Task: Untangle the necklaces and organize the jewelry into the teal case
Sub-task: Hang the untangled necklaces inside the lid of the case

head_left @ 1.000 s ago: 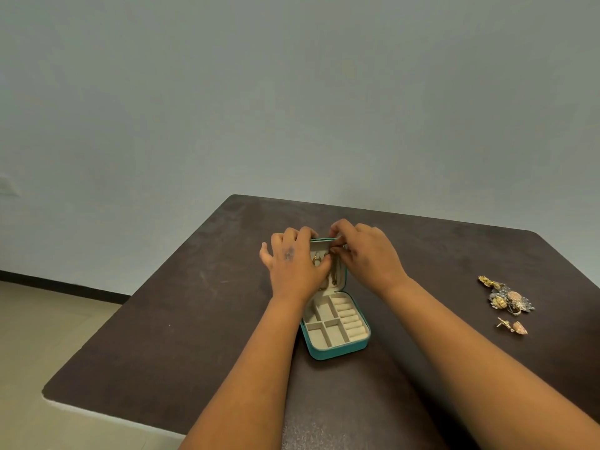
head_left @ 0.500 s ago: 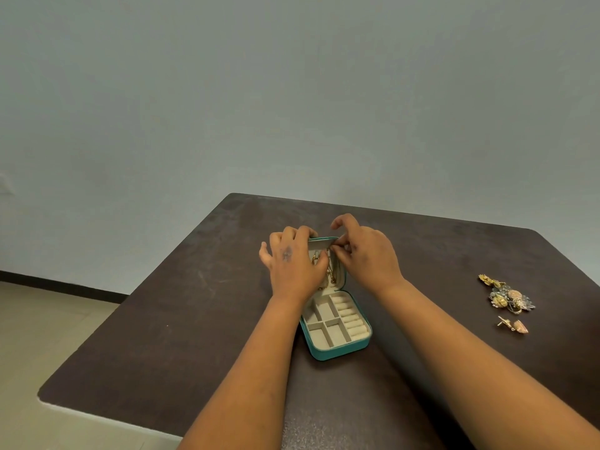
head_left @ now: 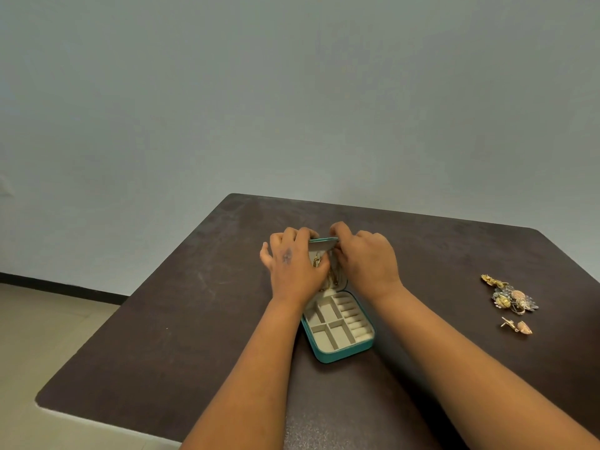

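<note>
Small teal zip-around jewelry case (head_left: 339, 332), open mid-counter | your left hand (head_left: 293, 266) braces its raised lid; your right hand (head_left: 368, 259), thumb now lowered, pinches fine gold necklace (head_left: 331, 277) at lid's top edge | hanging nearly done; earring cluster (head_left: 511, 298) waits well right of case

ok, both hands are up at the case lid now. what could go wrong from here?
1. Both hands, left and right, work on the upright lid; nothing pins the case, so it could tip or slide.
2. Gold chains hang in the lid close together and could tangle again.
3. The jewelry pile and earring lie loose beside the right forearm; a sweep might knock them.
</note>
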